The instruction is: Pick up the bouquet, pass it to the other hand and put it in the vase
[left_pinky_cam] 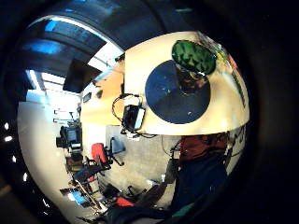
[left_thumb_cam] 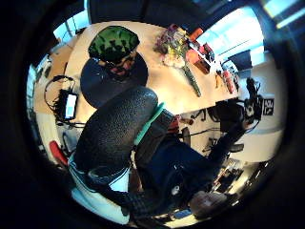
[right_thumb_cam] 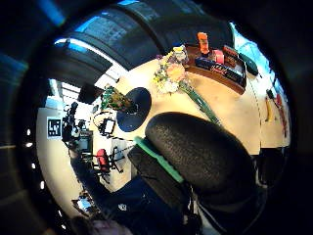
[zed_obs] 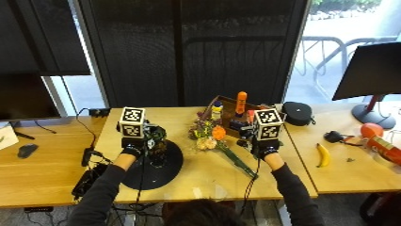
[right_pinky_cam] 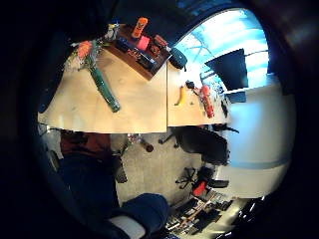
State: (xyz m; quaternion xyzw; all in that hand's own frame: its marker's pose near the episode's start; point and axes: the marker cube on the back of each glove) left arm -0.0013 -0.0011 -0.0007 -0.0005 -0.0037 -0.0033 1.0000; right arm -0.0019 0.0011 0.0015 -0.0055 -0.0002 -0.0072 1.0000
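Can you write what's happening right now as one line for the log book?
bouquet: lying on table, untouched | green vase: on dark round mat | left hand: beside vase | right hand: raised right of bouquet

Left hand (zed_obs: 132, 149): black glove, textured pebbled fabric on thumb, green trim strip at palm edge. Right hand (zed_obs: 268, 150): same black glove, same green strip. Both forearms in dark long sleeves reaching gloves. Dark hair at lower edge of outside view. Dark blue trousers, palm views.
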